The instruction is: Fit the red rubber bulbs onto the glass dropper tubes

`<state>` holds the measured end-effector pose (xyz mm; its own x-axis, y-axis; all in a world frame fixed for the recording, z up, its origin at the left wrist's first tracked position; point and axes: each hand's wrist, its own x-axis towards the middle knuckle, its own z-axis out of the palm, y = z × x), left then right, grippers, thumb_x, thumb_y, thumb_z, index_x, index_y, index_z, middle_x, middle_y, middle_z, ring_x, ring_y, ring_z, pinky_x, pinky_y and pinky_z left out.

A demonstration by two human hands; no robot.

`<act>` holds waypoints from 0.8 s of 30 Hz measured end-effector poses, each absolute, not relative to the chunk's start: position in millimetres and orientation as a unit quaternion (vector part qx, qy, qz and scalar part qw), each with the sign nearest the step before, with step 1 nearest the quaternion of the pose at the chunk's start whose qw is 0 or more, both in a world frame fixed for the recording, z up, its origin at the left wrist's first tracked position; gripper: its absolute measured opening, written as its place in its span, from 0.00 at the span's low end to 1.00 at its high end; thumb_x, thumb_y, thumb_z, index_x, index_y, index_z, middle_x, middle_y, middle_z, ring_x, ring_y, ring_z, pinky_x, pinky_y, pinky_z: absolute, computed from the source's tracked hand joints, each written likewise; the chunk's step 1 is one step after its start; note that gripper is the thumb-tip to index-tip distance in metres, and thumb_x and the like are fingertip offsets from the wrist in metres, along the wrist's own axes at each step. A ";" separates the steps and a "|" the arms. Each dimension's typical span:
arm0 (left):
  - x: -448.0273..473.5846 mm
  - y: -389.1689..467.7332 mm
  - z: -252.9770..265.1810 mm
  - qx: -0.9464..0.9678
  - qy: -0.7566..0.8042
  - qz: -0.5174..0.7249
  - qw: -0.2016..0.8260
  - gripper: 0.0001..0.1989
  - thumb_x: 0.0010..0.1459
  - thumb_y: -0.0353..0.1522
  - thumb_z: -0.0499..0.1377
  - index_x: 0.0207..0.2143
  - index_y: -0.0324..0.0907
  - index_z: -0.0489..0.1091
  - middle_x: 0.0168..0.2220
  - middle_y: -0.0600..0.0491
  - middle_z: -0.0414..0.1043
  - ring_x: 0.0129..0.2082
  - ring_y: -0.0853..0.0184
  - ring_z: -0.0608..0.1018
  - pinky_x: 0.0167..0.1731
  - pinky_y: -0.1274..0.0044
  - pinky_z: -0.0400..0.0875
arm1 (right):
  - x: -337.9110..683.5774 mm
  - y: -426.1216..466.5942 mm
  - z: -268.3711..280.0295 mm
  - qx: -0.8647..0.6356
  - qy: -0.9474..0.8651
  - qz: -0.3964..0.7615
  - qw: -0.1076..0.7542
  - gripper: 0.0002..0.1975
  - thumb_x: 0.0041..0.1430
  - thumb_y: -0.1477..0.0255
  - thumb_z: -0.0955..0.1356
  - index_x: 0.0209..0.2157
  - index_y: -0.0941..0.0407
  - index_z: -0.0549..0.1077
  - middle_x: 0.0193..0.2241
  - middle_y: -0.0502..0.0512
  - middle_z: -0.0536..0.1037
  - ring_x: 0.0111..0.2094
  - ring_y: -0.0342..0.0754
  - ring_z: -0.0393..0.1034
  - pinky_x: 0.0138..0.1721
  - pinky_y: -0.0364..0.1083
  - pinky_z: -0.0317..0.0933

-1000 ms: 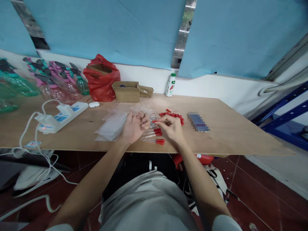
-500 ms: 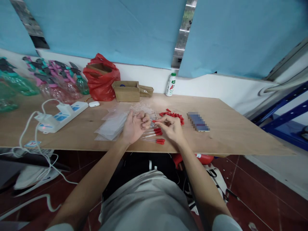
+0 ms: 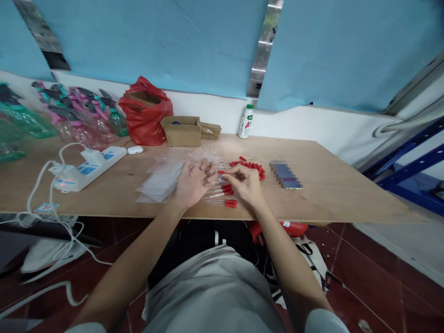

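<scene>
My right hand (image 3: pixel 247 184) pinches a red rubber bulb (image 3: pixel 221 172) between thumb and forefinger. Close beside it, my left hand (image 3: pixel 196 182) is turned palm up with curled fingers, closed around a thin glass dropper tube that is mostly hidden and points at the bulb. Below the hands lie several droppers (image 3: pixel 229 203) with red bulbs fitted on clear tubes. Bare glass tubes (image 3: pixel 208 155) are spread behind my left hand. A pile of loose red bulbs (image 3: pixel 256 169) sits just beyond my right hand.
Clear plastic bags (image 3: pixel 157 185) lie left of my left hand. A phone (image 3: pixel 286 175) rests at right. Along the back stand a cardboard box (image 3: pixel 182 132), a red plastic bag (image 3: pixel 145 122) and a white bottle (image 3: pixel 246 122). A power strip (image 3: pixel 90 171) with cables and spray bottles (image 3: pixel 79 125) occupy the left.
My right hand and the bulb have shifted very slightly left and up, nearer to the left fingers. The left fingers have moved a little. The things on the table stay put.
</scene>
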<state>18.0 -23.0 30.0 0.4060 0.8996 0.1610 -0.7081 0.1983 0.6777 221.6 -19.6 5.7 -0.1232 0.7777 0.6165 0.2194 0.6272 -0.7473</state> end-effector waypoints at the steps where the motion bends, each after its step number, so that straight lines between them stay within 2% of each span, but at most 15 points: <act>1: 18.4 -21.7 28.9 0.357 0.136 0.533 0.755 0.31 0.70 0.60 0.51 0.30 0.42 0.65 0.34 0.49 0.67 0.27 0.69 0.68 0.24 0.76 0.65 | 222.2 -18.3 5.5 -0.352 -0.707 0.252 0.560 0.11 0.63 0.60 0.77 0.39 0.54 0.84 0.35 0.54 0.86 0.34 0.50 0.80 0.38 0.48 0.73; 4: 20.0 -14.9 23.2 0.374 0.138 0.568 0.720 0.28 0.70 0.57 0.56 0.32 0.42 0.69 0.39 0.48 0.70 0.29 0.70 0.70 0.25 0.78 0.65 | 224.1 -14.6 4.9 -0.341 -0.701 0.268 0.566 0.12 0.62 0.61 0.78 0.42 0.54 0.84 0.38 0.55 0.86 0.37 0.51 0.82 0.42 0.49 0.75; 8: 21.7 -4.6 12.7 0.391 0.180 0.626 0.650 0.12 0.64 0.38 0.70 0.36 0.42 0.73 0.37 0.53 0.69 0.32 0.73 0.73 0.29 0.82 0.68 | 226.3 -12.9 6.0 -0.334 -0.687 0.291 0.577 0.13 0.61 0.61 0.79 0.43 0.54 0.84 0.41 0.57 0.87 0.38 0.51 0.82 0.45 0.50 0.77; 10: 22.3 -1.6 8.4 0.397 0.200 0.637 0.630 0.11 0.61 0.33 0.73 0.38 0.42 0.73 0.37 0.54 0.70 0.34 0.73 0.75 0.34 0.82 0.70 | 227.5 -12.8 7.1 -0.337 -0.680 0.305 0.575 0.15 0.60 0.61 0.79 0.44 0.54 0.84 0.43 0.57 0.87 0.40 0.52 0.83 0.47 0.51 0.77; 16: 21.5 0.3 1.5 0.460 0.272 0.641 0.551 0.12 0.61 0.35 0.72 0.42 0.42 0.74 0.36 0.54 0.74 0.37 0.70 0.78 0.42 0.77 0.73 | 232.9 -8.9 8.0 -0.364 -0.676 0.322 0.554 0.14 0.62 0.62 0.78 0.45 0.55 0.83 0.43 0.58 0.88 0.43 0.52 0.83 0.49 0.50 0.75; 21: 15.9 7.7 -9.1 0.586 0.397 0.614 0.348 0.08 0.62 0.34 0.68 0.42 0.44 0.75 0.39 0.52 0.79 0.41 0.65 0.81 0.45 0.73 0.74 | 242.4 -2.1 2.2 -0.405 -0.714 0.287 0.493 0.08 0.64 0.68 0.74 0.42 0.57 0.83 0.41 0.58 0.88 0.43 0.51 0.83 0.49 0.49 0.74; 24: 12.7 10.5 -14.4 0.643 0.440 0.569 0.261 0.04 0.64 0.32 0.65 0.41 0.44 0.76 0.39 0.51 0.81 0.41 0.63 0.82 0.47 0.70 0.74 | 246.5 0.0 -1.6 -0.428 -0.741 0.258 0.448 0.05 0.64 0.72 0.73 0.41 0.56 0.83 0.40 0.57 0.88 0.42 0.51 0.84 0.48 0.48 0.72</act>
